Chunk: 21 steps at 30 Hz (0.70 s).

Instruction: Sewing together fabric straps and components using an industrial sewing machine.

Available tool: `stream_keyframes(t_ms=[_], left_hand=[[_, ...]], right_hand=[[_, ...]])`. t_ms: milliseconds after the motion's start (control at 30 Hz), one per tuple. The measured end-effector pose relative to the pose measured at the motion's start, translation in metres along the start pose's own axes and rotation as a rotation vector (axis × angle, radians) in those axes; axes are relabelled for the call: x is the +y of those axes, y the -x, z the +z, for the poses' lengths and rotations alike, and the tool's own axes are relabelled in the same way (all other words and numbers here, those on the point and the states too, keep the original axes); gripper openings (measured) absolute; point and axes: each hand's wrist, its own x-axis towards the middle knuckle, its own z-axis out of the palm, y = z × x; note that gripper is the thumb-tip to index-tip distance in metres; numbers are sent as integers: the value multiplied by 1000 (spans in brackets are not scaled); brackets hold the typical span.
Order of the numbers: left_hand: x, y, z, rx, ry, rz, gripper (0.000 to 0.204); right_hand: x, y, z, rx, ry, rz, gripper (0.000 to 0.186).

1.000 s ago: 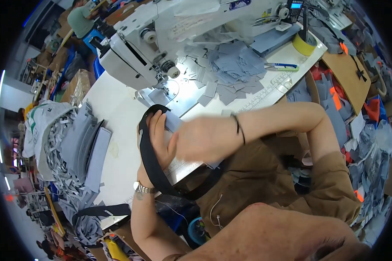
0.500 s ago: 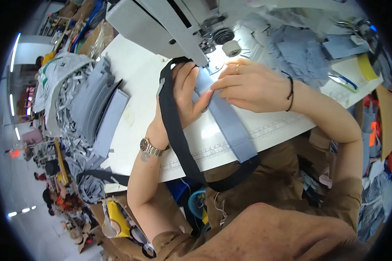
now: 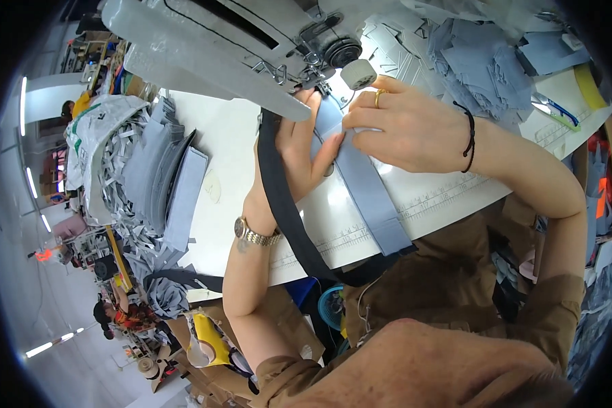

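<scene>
A long blue-grey fabric strip (image 3: 365,187) runs from beneath the sewing machine (image 3: 214,58) toward my lap, its near end past the table edge. My left hand (image 3: 296,146) lies along the strip's left side, fingers stretched out and thumb resting on the fabric. The machine head partly hides those fingertips. My right hand (image 3: 415,129) pinches the strip's right edge close to my left thumb, its fingertips pressed together. A black webbing strap (image 3: 279,190) passes over my left hand and hangs in a loop toward the strip's near end.
A stack of grey-blue fabric panels (image 3: 163,177) stands left, beside a white sack (image 3: 109,126) of scraps. Cut grey pieces (image 3: 479,68) are piled far right. Small scissors (image 3: 554,112) and a yellow tape roll (image 3: 588,87) lie at the right. A ruler scale (image 3: 435,197) follows the table's near edge.
The view has shifted, and the machine head now covers more of my left fingertips. Both hands stay at about the same spot on the strip. The strap's loop hangs less visibly below it.
</scene>
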Motion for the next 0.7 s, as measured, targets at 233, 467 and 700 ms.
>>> stream_keyframes(t_ms=[233,467,700], left_hand=[[-9,0,10,3,224,-54,57],[-11,0,10,14,255,-80,56],[-2,6,4,120,80,130,35]], right_hand=[[1,2,3,49,-6,23,15],[4,3,1,-55,-94,88,16],[10,1,-2,3,-156,196,11]])
